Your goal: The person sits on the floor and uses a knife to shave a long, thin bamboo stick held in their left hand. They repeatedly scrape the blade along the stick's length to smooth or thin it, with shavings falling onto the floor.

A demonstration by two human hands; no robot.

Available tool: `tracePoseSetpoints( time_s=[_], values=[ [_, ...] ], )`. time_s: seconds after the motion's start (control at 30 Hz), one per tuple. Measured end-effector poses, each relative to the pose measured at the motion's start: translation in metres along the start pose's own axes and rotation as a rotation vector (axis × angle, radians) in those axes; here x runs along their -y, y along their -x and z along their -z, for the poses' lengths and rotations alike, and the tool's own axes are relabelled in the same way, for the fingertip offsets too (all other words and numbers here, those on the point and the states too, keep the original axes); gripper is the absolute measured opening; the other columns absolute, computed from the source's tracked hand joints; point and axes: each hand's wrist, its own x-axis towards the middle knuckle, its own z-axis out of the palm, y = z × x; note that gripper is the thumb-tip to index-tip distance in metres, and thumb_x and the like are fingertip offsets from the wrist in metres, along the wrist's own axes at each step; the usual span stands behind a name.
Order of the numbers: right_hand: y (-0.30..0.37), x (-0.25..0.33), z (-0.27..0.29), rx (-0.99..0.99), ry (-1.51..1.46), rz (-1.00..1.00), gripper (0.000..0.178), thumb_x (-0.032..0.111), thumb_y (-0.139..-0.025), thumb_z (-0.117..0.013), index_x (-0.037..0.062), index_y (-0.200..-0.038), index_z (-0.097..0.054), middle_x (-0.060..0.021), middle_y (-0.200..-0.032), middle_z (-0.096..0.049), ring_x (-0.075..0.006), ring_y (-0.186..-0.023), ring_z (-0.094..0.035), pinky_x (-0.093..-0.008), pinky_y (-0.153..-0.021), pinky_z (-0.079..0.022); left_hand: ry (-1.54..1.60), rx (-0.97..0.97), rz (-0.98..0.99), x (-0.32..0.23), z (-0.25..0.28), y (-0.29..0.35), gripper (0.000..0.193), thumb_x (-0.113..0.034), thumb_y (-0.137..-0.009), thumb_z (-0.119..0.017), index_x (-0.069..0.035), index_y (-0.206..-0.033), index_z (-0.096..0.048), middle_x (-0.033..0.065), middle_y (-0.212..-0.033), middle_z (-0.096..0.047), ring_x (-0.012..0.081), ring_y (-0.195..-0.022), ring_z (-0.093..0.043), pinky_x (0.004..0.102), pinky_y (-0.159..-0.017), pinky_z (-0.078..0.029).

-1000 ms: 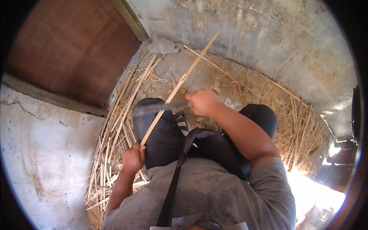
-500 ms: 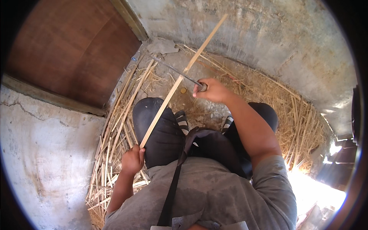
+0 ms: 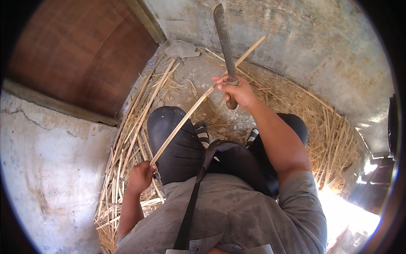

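My left hand (image 3: 141, 177) is closed on the near end of a long, pale bamboo strip (image 3: 182, 122). The strip slants up and away to the right across my left knee. Closed round the short handle of a machete (image 3: 225, 44), my right hand (image 3: 239, 91) holds the dark blade pointing up and away. Its fingers also touch the strip, and I cannot tell how firmly they grip it. Behind the hand and blade, part of the strip is hidden; its far end shows beyond them.
Many split strips (image 3: 139, 122) lie on the floor at my left, by a brown door panel (image 3: 80, 55). Shavings and more strips (image 3: 313, 122) are heaped at the right along the stained wall (image 3: 287, 38). A flat grey piece (image 3: 182, 49) lies in the far corner.
The machete has swung from lying across the strip to pointing up and away. My right fingers have come onto the strip, whose far end has dropped nearer and to the right.
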Motion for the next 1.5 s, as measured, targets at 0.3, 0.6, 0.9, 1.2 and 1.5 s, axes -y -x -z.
tracePoseSetpoints(
  time_s=[0.3, 0.6, 0.9, 1.2, 1.5],
  values=[
    [0.005, 0.000, -0.010, 0.057, 0.301, 0.021, 0.024, 0.017, -0.085, -0.079, 0.0075, -0.105, -0.072, -0.0068, -0.110, -0.074, -0.0124, -0.061, -0.060, -0.0302, -0.058, -0.050, 0.104, -0.038, 0.189, -0.041, -0.006, -0.016, 0.039, -0.037, -0.101, -0.062, -0.001, -0.086, -0.057, 0.0225, -0.067, -0.063, 0.0462, -0.067, -0.064, 0.0504, -0.059, -0.048],
    [0.026, 0.013, -0.035, 0.218, 1.344, 0.180, 0.030, 0.036, -0.085, -0.073, 0.0114, -0.101, -0.070, -0.0150, -0.084, -0.072, -0.0370, -0.083, -0.071, -0.0490, -0.073, -0.056, -0.061, -0.117, 0.178, -0.039, -0.025, -0.023, 0.043, -0.040, -0.104, -0.054, -0.002, -0.083, -0.054, 0.0258, -0.069, -0.063, 0.0488, -0.068, -0.064, 0.0545, -0.060, -0.047],
    [0.008, -0.017, -0.013, 0.204, 1.468, 0.130, 0.030, 0.029, -0.079, -0.074, 0.0122, -0.103, -0.068, -0.0159, -0.085, -0.071, -0.0386, -0.086, -0.070, -0.0511, -0.073, -0.056, -0.119, -0.093, 0.189, -0.041, -0.026, -0.031, 0.045, -0.042, -0.104, -0.053, -0.003, -0.082, -0.055, 0.0263, -0.070, -0.063, 0.0503, -0.070, -0.063, 0.0574, -0.062, -0.048],
    [0.014, -0.001, -0.025, 0.261, 1.437, 0.010, 0.033, 0.025, -0.081, -0.071, 0.0143, -0.112, -0.071, -0.0164, -0.099, -0.073, -0.0380, -0.097, -0.070, -0.0492, -0.082, -0.057, 0.022, -0.031, 0.115, -0.025, -0.017, -0.030, 0.045, -0.039, -0.105, -0.052, -0.001, -0.083, -0.057, 0.0275, -0.072, -0.062, 0.0509, -0.072, -0.062, 0.0549, -0.062, -0.047],
    [0.026, -0.013, -0.044, 0.347, 1.513, 0.249, 0.026, 0.029, -0.083, -0.071, 0.0108, -0.102, -0.071, -0.0177, -0.083, -0.070, -0.0396, -0.082, -0.069, -0.0508, -0.073, -0.055, 0.016, -0.004, 0.136, -0.024, -0.017, -0.029, 0.047, -0.041, -0.106, -0.049, -0.001, -0.083, -0.058, 0.0280, -0.073, -0.062, 0.0515, -0.074, -0.062, 0.0558, -0.064, -0.047]
  ],
)
